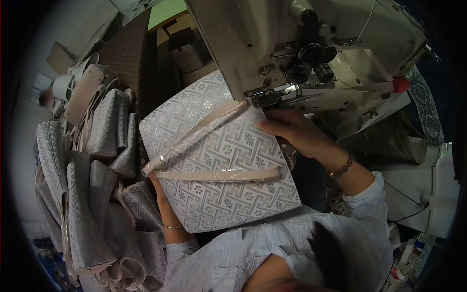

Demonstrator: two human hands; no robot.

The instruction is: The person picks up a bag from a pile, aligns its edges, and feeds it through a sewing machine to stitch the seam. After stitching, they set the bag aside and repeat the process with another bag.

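Note:
A flat silver-white patterned panel lies tilted in front of me, with a beige strap looped in a V across it. One end of the strap reaches the metal presser area of the sewing machine at the panel's upper edge. My left hand is at the panel's left edge, by the bend of the strap; its fingers are mostly hidden under the panel. At the panel's right edge, beside the machine, my right hand holds the edge between thumb and fingers.
Folded patterned pieces with straps are piled at the left. A brown woven surface stands behind them. The large machine body fills the top right, with a red part at its right. A cable hangs at the right.

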